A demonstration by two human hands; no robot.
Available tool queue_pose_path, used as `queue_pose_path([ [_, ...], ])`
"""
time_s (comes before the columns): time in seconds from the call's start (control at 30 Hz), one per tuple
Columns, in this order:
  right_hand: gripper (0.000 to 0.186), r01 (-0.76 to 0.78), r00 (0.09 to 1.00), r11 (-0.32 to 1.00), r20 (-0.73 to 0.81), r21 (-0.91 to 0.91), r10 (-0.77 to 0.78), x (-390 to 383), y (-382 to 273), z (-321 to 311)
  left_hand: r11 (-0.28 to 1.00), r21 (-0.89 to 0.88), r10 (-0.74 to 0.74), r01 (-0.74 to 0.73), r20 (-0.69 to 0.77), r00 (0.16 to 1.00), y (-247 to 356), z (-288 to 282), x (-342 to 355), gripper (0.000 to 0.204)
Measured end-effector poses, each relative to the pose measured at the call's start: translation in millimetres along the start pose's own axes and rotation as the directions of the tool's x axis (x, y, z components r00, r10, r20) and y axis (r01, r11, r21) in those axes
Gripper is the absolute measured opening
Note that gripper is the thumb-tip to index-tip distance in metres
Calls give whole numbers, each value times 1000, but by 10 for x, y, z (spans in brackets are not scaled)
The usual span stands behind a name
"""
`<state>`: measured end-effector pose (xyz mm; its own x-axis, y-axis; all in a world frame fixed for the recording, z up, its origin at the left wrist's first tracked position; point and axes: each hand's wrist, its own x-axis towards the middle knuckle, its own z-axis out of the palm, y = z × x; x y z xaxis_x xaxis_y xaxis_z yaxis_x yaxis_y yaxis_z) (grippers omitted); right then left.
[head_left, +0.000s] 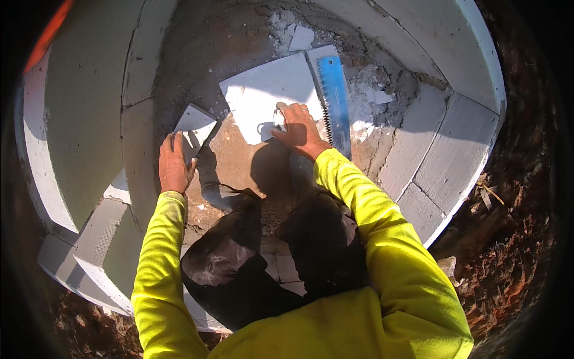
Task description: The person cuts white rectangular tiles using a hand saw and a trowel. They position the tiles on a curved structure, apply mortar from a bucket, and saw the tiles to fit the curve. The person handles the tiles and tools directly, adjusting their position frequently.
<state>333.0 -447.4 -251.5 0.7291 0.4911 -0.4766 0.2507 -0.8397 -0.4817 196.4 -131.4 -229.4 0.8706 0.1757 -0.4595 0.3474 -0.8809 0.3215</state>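
Note:
My left hand is at the near left edge of a small, angular off-cut of white block, its fingers along one side and thumb by the near corner. In the sunlight, my right hand closes around a small pale object, mostly hidden by the fingers; I cannot make out its kind. Beneath that hand lies a larger flat white block. A handsaw with a blue blade and coarse teeth rests along the block's right side, its near end behind my right wrist.
Curved walls of pale blocks enclose me on the left, right and far sides. White fragments and powder lie on the dirt floor. My knees are bent close below my hands. Reddish soil lies outside the wall.

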Motion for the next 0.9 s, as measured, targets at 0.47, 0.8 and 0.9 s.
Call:
queue_pose_path([
  [0.47,30,-357,830,575,-33,736,557,556,2327,-337,982,-136,110,-134,-174,979,-252,33,413,64],
  [0.8,39,-52,814,994,-573,94,96,146,1827,-613,934,-326,68,-149,-247,967,98,-384,401,53],
  [0.9,42,-58,775,963,-620,-262,-122,-279,1472,-1087,905,-376,84,-201,-303,949,267,-677,197,48],
])
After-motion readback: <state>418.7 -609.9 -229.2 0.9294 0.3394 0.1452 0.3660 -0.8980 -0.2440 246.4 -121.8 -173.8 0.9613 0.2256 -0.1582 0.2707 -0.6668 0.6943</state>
